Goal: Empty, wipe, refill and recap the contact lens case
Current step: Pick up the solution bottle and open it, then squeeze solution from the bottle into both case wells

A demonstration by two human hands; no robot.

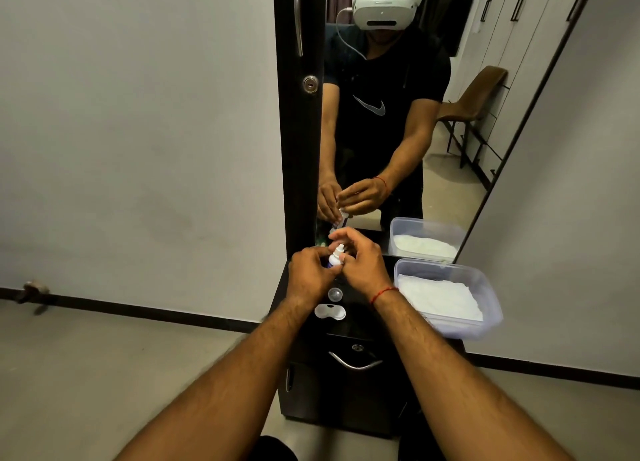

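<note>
Both hands (313,275) (360,266) clasping small white bottle (336,256) over dark cabinet (349,325); open case (330,311) nearer front edge, tissue tub (485,287) at right.

the small bottle (336,255) looks like smooth white plastic. the lens case (330,311) and loose cap (335,294) are pale translucent plastic. at the cabinet's (349,329) right edge, a frosted plastic tub (485,287) holds soft white tissue (440,297). the cabinet is glossy black, its drawer handle (355,363) polished metal.
</note>
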